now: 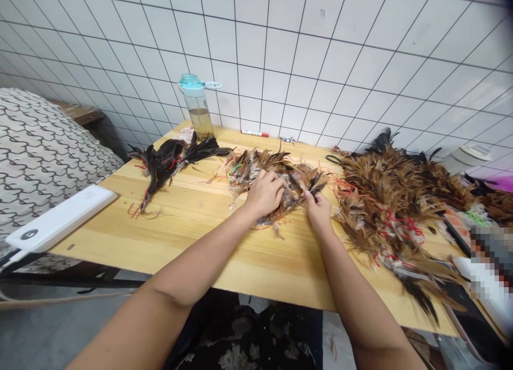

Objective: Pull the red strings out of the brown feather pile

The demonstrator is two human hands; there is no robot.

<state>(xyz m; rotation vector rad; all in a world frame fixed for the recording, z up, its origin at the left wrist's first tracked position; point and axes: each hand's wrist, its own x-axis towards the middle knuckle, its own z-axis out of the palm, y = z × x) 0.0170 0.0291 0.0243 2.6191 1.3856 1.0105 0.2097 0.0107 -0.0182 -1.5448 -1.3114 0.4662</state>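
A loose pile of brown feathers [256, 164] lies mid-table, with red threads at its edges and a bright green one on its left. My left hand [265, 193] rests on this pile, its fingers bent and closed into the feathers; the fingertips are hidden. At the pile's right side, my right hand [319, 209] pinches a small bunch of brown and dark feathers [316, 180] between thumb and fingers. Several black feather bunches [162, 162] tied with red thread lie to the left of the pile.
A large heap of brown feather bunches [385, 188] covers the table's right side. Along the tiled wall are a water bottle [201, 111] and a marker [255, 133]. A white power bank [62, 218] sits at the left edge; a phone [471, 316] lies near the right edge.
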